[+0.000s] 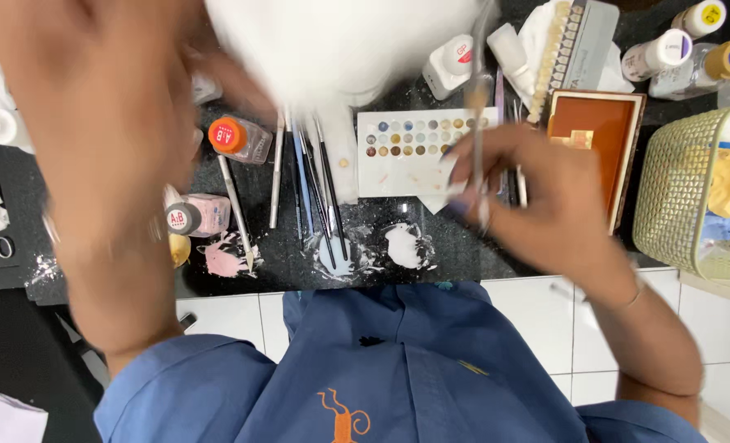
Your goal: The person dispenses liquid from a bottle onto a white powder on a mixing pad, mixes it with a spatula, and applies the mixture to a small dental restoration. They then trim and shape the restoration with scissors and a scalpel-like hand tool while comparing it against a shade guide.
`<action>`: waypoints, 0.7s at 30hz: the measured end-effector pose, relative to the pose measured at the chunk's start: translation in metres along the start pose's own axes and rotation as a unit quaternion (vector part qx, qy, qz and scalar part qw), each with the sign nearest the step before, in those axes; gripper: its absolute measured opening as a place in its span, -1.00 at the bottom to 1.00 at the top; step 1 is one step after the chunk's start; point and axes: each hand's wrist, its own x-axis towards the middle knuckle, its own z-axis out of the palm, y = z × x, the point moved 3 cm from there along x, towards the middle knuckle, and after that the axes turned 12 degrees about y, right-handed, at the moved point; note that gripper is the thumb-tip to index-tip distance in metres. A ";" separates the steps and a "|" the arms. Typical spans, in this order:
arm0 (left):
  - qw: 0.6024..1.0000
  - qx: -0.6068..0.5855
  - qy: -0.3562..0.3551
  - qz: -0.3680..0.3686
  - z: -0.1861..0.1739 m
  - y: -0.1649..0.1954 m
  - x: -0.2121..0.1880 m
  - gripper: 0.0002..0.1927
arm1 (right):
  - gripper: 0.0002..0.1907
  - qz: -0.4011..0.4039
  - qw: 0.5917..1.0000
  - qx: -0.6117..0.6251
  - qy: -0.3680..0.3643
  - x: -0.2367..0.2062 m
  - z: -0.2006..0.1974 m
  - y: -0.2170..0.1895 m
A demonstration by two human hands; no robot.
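I noted the right hand (545, 197) pinching a thin metal instrument (477, 123), long axis running twelve to six, tip toward twelve above the colour palette (406, 156). The left hand (110, 139) was blurred against a white object (340, 41) at twelve; I cannot tell its grip.

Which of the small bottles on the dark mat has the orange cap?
The clear bottle lying on its side at the mat's upper left, beside the row of brushes. The pink bottle below it has a grey cap.
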 end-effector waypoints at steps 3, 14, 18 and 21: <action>0.912 -0.372 -0.078 -0.154 0.018 0.016 -0.064 -0.80 | -0.64 0.019 0.995 0.092 -0.039 -0.025 0.019 -0.006; 0.771 -0.514 -0.023 -0.375 0.106 -0.025 -0.191 -0.49 | -0.67 0.292 0.876 0.347 -0.166 -0.126 0.086 0.029; 0.754 -0.532 -0.045 -0.382 0.109 -0.031 -0.199 -0.46 | -0.46 0.370 0.675 0.614 -0.174 -0.151 0.098 0.033; 0.749 -0.539 -0.049 -0.382 0.110 -0.030 -0.200 -0.40 | -0.37 0.384 0.643 0.641 -0.167 -0.158 0.101 0.037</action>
